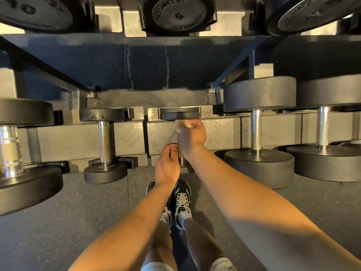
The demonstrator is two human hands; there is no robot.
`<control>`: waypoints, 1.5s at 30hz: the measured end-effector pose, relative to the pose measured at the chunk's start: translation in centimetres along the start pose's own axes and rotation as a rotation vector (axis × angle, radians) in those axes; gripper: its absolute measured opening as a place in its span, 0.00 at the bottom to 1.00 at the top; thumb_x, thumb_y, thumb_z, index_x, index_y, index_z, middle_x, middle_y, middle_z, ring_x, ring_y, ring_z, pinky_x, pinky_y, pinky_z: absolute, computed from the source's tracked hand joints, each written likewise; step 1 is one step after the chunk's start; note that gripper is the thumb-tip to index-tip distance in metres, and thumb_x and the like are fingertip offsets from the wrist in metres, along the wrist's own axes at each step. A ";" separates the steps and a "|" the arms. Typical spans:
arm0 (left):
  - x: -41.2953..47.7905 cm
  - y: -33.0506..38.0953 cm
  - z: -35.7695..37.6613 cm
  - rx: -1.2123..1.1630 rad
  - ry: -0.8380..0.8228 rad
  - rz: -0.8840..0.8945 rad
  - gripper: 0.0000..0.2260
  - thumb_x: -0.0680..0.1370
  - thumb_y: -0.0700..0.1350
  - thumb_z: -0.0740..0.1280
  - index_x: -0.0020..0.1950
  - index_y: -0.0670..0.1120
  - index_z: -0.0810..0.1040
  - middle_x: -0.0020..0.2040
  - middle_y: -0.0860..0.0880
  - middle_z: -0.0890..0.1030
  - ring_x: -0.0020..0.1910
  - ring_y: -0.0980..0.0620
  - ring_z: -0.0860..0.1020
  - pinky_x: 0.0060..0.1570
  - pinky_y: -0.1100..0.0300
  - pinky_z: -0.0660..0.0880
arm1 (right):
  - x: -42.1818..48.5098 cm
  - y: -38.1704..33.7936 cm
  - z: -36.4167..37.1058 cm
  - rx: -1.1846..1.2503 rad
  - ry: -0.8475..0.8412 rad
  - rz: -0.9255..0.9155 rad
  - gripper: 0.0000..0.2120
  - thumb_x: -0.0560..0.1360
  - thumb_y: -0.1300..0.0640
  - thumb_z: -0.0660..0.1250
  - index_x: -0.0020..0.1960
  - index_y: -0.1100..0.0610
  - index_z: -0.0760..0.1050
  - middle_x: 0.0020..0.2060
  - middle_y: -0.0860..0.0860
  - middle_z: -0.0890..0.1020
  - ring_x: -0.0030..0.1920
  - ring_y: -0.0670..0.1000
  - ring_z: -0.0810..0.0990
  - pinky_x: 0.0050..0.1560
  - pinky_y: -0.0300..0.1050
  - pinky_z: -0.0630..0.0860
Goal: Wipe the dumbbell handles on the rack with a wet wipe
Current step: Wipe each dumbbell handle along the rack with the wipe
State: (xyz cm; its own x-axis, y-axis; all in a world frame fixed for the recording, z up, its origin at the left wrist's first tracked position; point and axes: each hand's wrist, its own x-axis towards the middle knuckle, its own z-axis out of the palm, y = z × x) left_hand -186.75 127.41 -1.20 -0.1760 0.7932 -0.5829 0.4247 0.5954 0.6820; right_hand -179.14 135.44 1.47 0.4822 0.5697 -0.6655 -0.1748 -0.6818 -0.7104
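A small dumbbell (180, 114) lies across the lower rack rail (129, 136) in the middle of the view. My right hand (192, 136) is wrapped around the far end of its knurled steel handle (180, 147), with a white wet wipe (184, 123) bunched between fingers and handle. My left hand (167, 166) rests at the near end of the same dumbbell, fingers curled against the near weight head, which is mostly hidden by both hands. It is unclear whether the left hand grips it.
Another small dumbbell (104, 145) sits to the left and larger ones (256, 132) (323, 130) to the right, with a big one (11, 149) at far left. An upper shelf holds more dumbbells (178, 14). My feet (180, 204) stand on the speckled rubber floor (78, 222).
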 end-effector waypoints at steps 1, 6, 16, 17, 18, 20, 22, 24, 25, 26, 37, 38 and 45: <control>0.0 0.0 0.0 -0.002 0.001 -0.002 0.13 0.86 0.51 0.54 0.64 0.53 0.75 0.50 0.48 0.83 0.46 0.48 0.81 0.47 0.52 0.78 | 0.1 0.1 0.1 -0.010 -0.005 -0.010 0.10 0.75 0.57 0.75 0.50 0.54 0.74 0.44 0.48 0.80 0.41 0.45 0.77 0.39 0.37 0.71; -0.2 0.3 0.2 -0.009 0.026 -0.011 0.13 0.86 0.50 0.54 0.65 0.52 0.76 0.50 0.51 0.81 0.43 0.54 0.78 0.38 0.60 0.69 | 0.2 1.4 -0.9 -0.205 -0.068 -0.081 0.11 0.74 0.54 0.75 0.51 0.53 0.74 0.47 0.49 0.82 0.47 0.49 0.80 0.49 0.44 0.77; -0.6 -0.3 0.7 -0.182 0.052 -0.131 0.10 0.85 0.48 0.56 0.57 0.52 0.77 0.51 0.52 0.80 0.48 0.55 0.76 0.47 0.59 0.69 | -0.6 2.9 -3.3 -0.320 -0.116 -0.052 0.13 0.73 0.55 0.76 0.52 0.54 0.75 0.48 0.48 0.81 0.48 0.49 0.80 0.49 0.42 0.78; -0.6 -0.2 0.6 -0.192 0.048 -0.129 0.10 0.85 0.47 0.57 0.57 0.53 0.78 0.50 0.54 0.80 0.47 0.57 0.76 0.47 0.60 0.68 | -0.3 2.3 -2.8 -0.314 -0.097 -0.078 0.12 0.73 0.54 0.76 0.52 0.54 0.75 0.46 0.47 0.81 0.47 0.48 0.80 0.46 0.41 0.76; -0.5 -0.2 0.6 -0.201 0.048 -0.125 0.10 0.85 0.47 0.57 0.57 0.53 0.78 0.48 0.55 0.79 0.46 0.59 0.75 0.47 0.61 0.67 | -0.1 1.9 -2.4 -0.316 -0.085 -0.099 0.12 0.74 0.53 0.76 0.51 0.54 0.75 0.45 0.46 0.81 0.46 0.48 0.79 0.45 0.40 0.76; -0.5 -0.2 0.6 -0.218 0.047 -0.120 0.10 0.85 0.47 0.57 0.56 0.53 0.79 0.48 0.57 0.80 0.47 0.60 0.76 0.47 0.60 0.68 | -0.2 2.0 -2.2 -0.364 -0.092 -0.113 0.13 0.74 0.52 0.76 0.51 0.52 0.73 0.44 0.45 0.80 0.45 0.48 0.79 0.46 0.43 0.78; -0.4 -0.4 0.7 -0.247 0.042 -0.120 0.12 0.85 0.48 0.56 0.58 0.51 0.79 0.50 0.54 0.81 0.50 0.56 0.77 0.48 0.58 0.69 | -0.6 3.1 -2.9 -0.472 -0.138 -0.100 0.15 0.72 0.51 0.77 0.52 0.48 0.72 0.46 0.44 0.81 0.48 0.49 0.81 0.53 0.50 0.79; -0.6 -0.3 0.7 -0.257 0.039 -0.123 0.13 0.85 0.48 0.56 0.60 0.50 0.79 0.52 0.52 0.81 0.52 0.52 0.78 0.48 0.57 0.70 | -1.0 4.6 -4.0 -0.633 -0.197 -0.053 0.18 0.70 0.51 0.78 0.51 0.45 0.70 0.47 0.44 0.81 0.52 0.51 0.80 0.61 0.54 0.74; -0.5 -0.4 0.7 -0.251 0.038 -0.122 0.13 0.85 0.48 0.56 0.60 0.50 0.79 0.52 0.51 0.81 0.53 0.51 0.78 0.49 0.57 0.70 | -1.1 5.0 -4.4 -0.691 -0.214 -0.017 0.19 0.69 0.51 0.78 0.50 0.45 0.69 0.46 0.44 0.81 0.53 0.51 0.79 0.63 0.55 0.71; -0.4 -0.4 0.7 -0.245 0.037 -0.118 0.13 0.84 0.48 0.56 0.61 0.51 0.79 0.53 0.51 0.81 0.54 0.51 0.78 0.50 0.57 0.70 | -1.0 5.2 -4.7 -0.710 -0.222 0.014 0.18 0.69 0.52 0.78 0.50 0.46 0.70 0.44 0.44 0.80 0.54 0.51 0.79 0.65 0.54 0.68; -0.6 0.6 0.0 -0.113 0.113 0.082 0.08 0.85 0.46 0.58 0.53 0.55 0.76 0.48 0.56 0.79 0.51 0.53 0.78 0.53 0.55 0.74 | -1.8 3.4 -6.4 -0.332 -0.145 -0.125 0.10 0.74 0.58 0.75 0.54 0.56 0.81 0.50 0.48 0.82 0.54 0.52 0.81 0.58 0.49 0.79; -0.6 1.2 -0.2 -0.123 0.117 0.123 0.08 0.85 0.46 0.59 0.51 0.56 0.76 0.48 0.57 0.79 0.50 0.56 0.78 0.52 0.58 0.73 | -1.9 2.9 -6.2 -0.300 -0.181 -0.154 0.10 0.75 0.57 0.75 0.55 0.55 0.82 0.50 0.49 0.82 0.53 0.50 0.81 0.58 0.49 0.79; 0.2 3.0 -1.4 -0.556 -0.072 0.071 0.13 0.82 0.54 0.62 0.63 0.50 0.77 0.58 0.49 0.82 0.56 0.51 0.81 0.53 0.52 0.79 | -2.6 1.2 -4.5 -0.196 -0.479 -0.149 0.09 0.81 0.57 0.67 0.58 0.50 0.83 0.54 0.58 0.82 0.56 0.55 0.81 0.54 0.39 0.79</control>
State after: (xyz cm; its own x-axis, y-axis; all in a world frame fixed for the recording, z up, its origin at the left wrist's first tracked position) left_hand -186.80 129.53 1.31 -0.0950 0.8349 -0.5422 -0.1021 0.5336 0.8396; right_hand -176.71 131.05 3.34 0.0357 0.7812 -0.6233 0.0510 -0.6243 -0.7795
